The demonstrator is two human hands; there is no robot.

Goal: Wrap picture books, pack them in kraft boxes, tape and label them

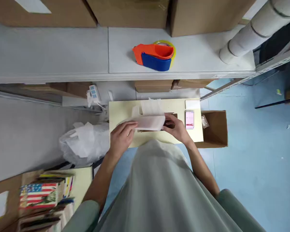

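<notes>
Over a pale yellow table [120, 109], a white translucent sheet [151, 123], apparently thin paper or foam wrap, stretches between my two hands. My left hand [123, 135] grips its left end, fingers closed over the edge. At its right end my right hand [175, 127] is curled with thumb and fingers pinched together. More of the white wrapping [151, 107] stands up behind with a ragged top edge. Beneath lies something brown and flat [145, 130], mostly covered, whose kind I cannot make out. A phone with a lit pink screen [189, 120] lies right of my right hand.
An open cardboard box [215, 129] stands right of the table. Above, a grey shelf [82, 54] holds an orange and blue tape dispenser [157, 59] and large cartons [130, 14]. A stuffed plastic bag [87, 141] sits left; books [41, 195] are stacked lower left.
</notes>
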